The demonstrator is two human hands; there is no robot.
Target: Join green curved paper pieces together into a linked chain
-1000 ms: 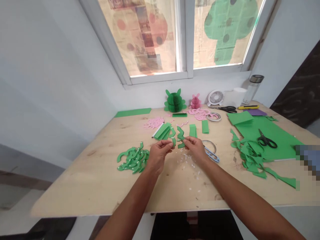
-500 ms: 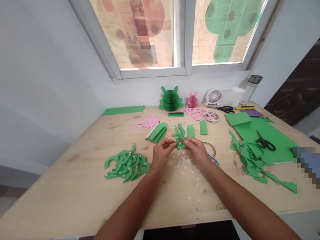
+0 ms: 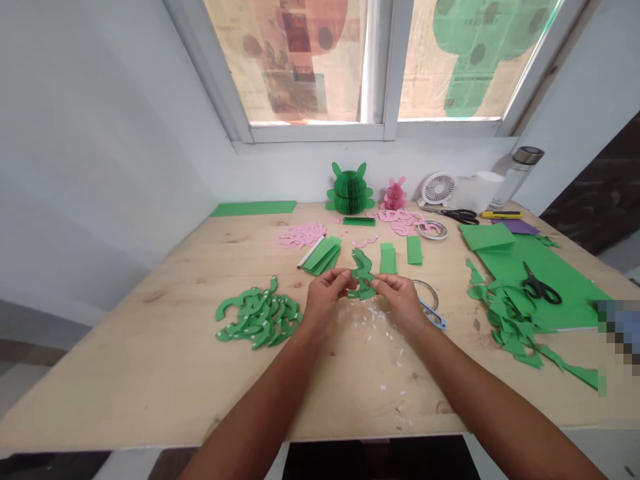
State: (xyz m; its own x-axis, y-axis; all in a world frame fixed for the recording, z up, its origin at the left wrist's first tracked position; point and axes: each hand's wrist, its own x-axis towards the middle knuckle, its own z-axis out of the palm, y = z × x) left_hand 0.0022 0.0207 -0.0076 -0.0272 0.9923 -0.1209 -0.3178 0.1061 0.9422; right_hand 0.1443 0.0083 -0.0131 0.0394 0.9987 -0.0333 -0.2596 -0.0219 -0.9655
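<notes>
Between my two hands are curved green paper cutouts (image 3: 362, 265), held just above the table. My left hand (image 3: 327, 292) pinches their left side with thumb and fingers. On the right edge, my right hand (image 3: 399, 293) grips them the same way. Small white paper bits (image 3: 374, 319) lie scattered on the wood below. To the left of my left hand is a pile of similar curved green cutouts (image 3: 260, 317), several bearing white patches. A blue-handled tool (image 3: 434, 316) and a roll of tape (image 3: 427, 293) lie beside my right hand, partly hidden by it.
Green paper scraps (image 3: 513, 320) and black scissors (image 3: 540, 287) lie on a green sheet (image 3: 570, 287) at right. Folded green papers (image 3: 323, 256) and pink cutouts (image 3: 301, 235) lie farther back. Green (image 3: 350, 190) and pink paper figures (image 3: 395, 195), a fan (image 3: 438, 189) and a bottle (image 3: 517, 177) stand by the wall.
The held green cutouts have come closer together; their upper parts, spread apart before, now nearly overlap. Both hands stay on them. The whole view has shifted slightly.
</notes>
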